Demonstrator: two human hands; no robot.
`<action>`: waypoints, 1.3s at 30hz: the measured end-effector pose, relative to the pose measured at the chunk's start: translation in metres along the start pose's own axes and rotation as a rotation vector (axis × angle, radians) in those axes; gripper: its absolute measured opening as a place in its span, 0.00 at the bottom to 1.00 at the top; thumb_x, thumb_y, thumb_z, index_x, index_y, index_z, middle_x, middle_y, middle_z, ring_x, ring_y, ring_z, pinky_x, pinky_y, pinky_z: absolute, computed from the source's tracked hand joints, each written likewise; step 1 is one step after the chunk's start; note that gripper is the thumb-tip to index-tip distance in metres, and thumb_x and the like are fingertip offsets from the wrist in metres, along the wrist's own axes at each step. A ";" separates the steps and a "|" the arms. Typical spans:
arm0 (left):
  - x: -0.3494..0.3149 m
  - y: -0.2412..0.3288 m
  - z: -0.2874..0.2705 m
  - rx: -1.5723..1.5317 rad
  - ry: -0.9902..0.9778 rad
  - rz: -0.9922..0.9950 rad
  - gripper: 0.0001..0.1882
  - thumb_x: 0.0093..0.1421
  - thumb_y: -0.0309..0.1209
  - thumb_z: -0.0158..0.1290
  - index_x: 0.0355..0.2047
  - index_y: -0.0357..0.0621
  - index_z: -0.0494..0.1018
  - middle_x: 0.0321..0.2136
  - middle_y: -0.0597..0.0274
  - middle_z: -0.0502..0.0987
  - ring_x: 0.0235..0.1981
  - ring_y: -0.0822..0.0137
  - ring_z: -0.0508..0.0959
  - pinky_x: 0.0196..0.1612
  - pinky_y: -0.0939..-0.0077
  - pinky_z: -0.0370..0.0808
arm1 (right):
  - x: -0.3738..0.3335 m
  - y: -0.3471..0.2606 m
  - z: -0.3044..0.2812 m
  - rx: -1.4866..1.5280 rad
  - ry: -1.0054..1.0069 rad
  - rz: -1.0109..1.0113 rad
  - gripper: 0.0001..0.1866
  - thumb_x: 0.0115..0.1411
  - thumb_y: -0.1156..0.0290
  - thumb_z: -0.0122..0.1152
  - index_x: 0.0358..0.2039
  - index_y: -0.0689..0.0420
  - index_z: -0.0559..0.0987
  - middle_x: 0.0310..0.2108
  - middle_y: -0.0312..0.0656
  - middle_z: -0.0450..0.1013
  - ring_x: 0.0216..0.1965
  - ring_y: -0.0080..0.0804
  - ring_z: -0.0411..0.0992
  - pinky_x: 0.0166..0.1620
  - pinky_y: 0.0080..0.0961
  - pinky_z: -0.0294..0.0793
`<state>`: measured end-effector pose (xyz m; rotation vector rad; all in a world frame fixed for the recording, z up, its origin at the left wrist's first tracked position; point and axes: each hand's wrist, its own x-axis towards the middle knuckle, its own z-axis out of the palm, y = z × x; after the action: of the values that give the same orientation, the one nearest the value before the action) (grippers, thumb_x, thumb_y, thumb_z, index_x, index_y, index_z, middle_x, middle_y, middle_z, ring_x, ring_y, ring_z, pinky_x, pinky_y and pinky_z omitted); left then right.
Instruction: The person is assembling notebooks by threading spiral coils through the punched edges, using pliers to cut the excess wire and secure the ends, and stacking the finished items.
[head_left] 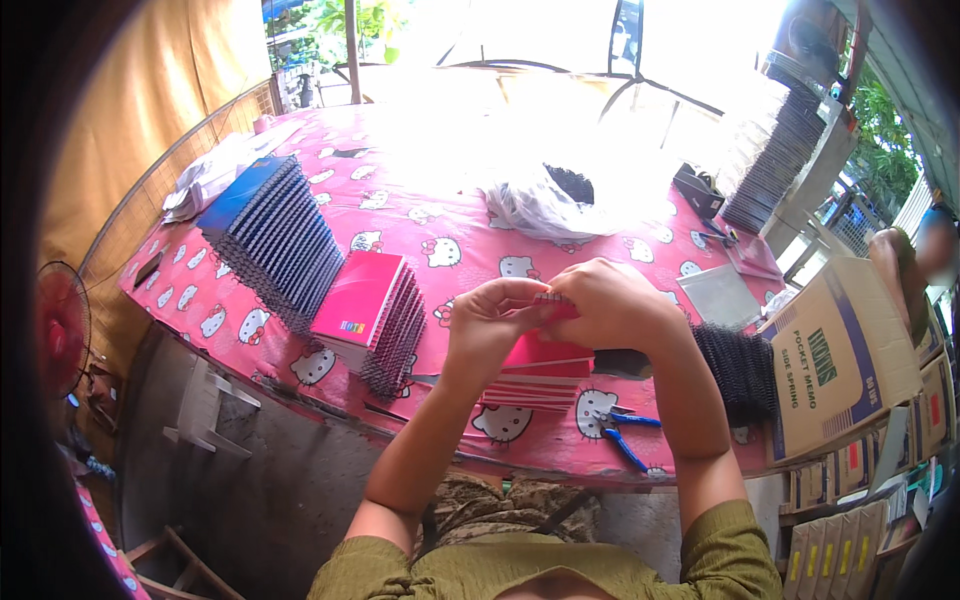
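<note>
My left hand (490, 325) and my right hand (615, 308) meet over the near middle of the table, closed on a small red notebook (560, 312). A strip of its spiral binding shows between my fingers; the rest is mostly covered by my hands. Just below lies a stack of red notebooks (535, 385), with pale page edges showing between the covers. Blue-handled pliers (627, 447) rest on the tablecloth to the right of that stack. Beside my right forearm is a pile of black spiral coils (738, 372).
Left of my hands stand a pink-red spiral notebook stack (370, 320) and a taller blue one (270, 240). A plastic bag (535, 205) lies farther back. At right are a cardboard box (840, 350) and another person's arm (900, 275). A red fan (62, 330) stands far left.
</note>
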<state>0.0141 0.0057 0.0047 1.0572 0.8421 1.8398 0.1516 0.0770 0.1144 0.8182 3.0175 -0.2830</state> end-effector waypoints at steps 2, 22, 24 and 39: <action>0.003 0.004 0.000 -0.041 -0.006 -0.078 0.08 0.53 0.16 0.59 0.34 0.35 0.77 0.32 0.58 0.80 0.37 0.70 0.80 0.42 0.76 0.78 | -0.012 0.002 0.008 0.032 0.332 -0.082 0.19 0.49 0.60 0.67 0.37 0.60 0.79 0.38 0.52 0.76 0.40 0.49 0.75 0.42 0.39 0.75; -0.056 -0.019 0.028 0.848 -0.080 0.615 0.11 0.46 0.22 0.66 0.31 0.40 0.79 0.33 0.56 0.81 0.35 0.64 0.80 0.36 0.73 0.78 | -0.171 0.041 0.195 0.453 0.514 0.414 0.21 0.54 0.63 0.64 0.45 0.61 0.75 0.44 0.46 0.71 0.47 0.43 0.68 0.52 0.44 0.64; -0.061 -0.019 0.029 0.778 0.015 0.552 0.11 0.46 0.22 0.66 0.30 0.40 0.78 0.34 0.55 0.80 0.35 0.65 0.80 0.36 0.74 0.79 | -0.165 0.015 0.170 0.479 0.660 0.257 0.21 0.53 0.65 0.65 0.45 0.62 0.74 0.44 0.48 0.71 0.46 0.44 0.69 0.49 0.42 0.66; -0.068 -0.018 0.021 0.755 -0.106 0.847 0.14 0.42 0.14 0.65 0.31 0.36 0.77 0.33 0.56 0.80 0.32 0.62 0.79 0.36 0.69 0.77 | -0.151 -0.009 0.144 1.833 0.178 0.276 0.19 0.61 0.61 0.60 0.44 0.63 0.76 0.38 0.43 0.75 0.41 0.26 0.73 0.38 0.22 0.75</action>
<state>0.0595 -0.0437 -0.0246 2.2302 1.1718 2.1251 0.2713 -0.0317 -0.0177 1.0624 1.8035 -3.0325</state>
